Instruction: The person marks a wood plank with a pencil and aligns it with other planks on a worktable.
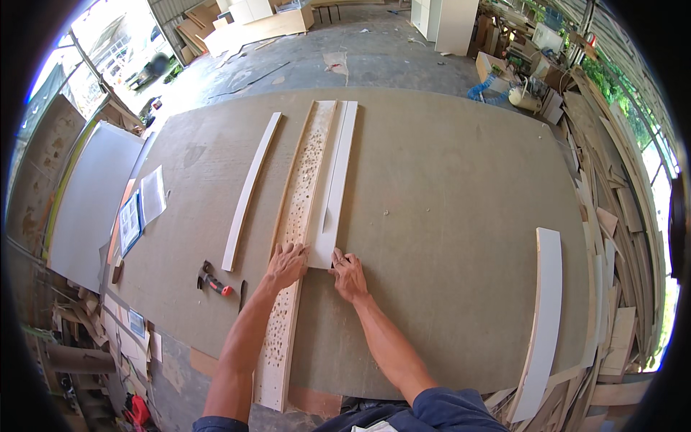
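My left hand (288, 265) lay over the holey board (302, 180), fingertips by the near end of the white strip (341, 173); my right hand (348, 276) had its fingers bent at that end's right corner. Whether either hand pinched the strip or merely pressed it, I couldn't tell. The strip lay lengthwise on the table (446, 158), close alongside the board. With both hands at the near end, uneven pressure could have swung the unheld far end out of line. A sideways shove might have nipped a fingertip in the seam. The hammer (214, 282) lay clear, left of my forearm.
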Demonstrator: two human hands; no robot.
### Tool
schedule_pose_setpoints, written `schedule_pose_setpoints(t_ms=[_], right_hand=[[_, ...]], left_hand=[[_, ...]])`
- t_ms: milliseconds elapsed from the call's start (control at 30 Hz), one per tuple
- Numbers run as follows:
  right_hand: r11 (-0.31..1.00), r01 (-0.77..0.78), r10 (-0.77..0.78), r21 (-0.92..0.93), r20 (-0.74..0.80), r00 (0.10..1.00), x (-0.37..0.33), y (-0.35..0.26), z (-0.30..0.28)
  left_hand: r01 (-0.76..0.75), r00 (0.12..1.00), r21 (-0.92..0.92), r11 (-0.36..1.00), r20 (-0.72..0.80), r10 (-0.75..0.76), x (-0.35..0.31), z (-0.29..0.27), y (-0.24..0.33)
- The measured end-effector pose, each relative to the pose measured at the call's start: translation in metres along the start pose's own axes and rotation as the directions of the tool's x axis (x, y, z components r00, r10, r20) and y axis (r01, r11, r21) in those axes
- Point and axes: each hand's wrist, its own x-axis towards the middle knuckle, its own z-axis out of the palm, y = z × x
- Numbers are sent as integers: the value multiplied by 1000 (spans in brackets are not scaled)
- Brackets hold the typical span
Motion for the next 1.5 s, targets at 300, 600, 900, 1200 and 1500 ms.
schedule_pose_setpoints(t_ms=[300,600,900,1200,1500], right_hand=[[1000,7,-7,4,-14,1000,16,15,3],[1000,12,-12,-3,-12,1000,33,25,2],[1000,17,-17,-7,-29,999,48,37,5],[1000,14,-14,-11,-25,1000,57,47,8],[1000,11,-11,-26,-14,1000,68,50,3]], left_hand=[[13,1000,-14,1000,2,-13,18,-6,-4],[-21,993,53,998,-112,27,37,-3,-14],[25,1000,11,1000,11,-26,55,-21,-13],[26,1000,18,1000,13,-26,66,-24,-17],[19,999,50,999,-33,-17,76,-22,-22]])
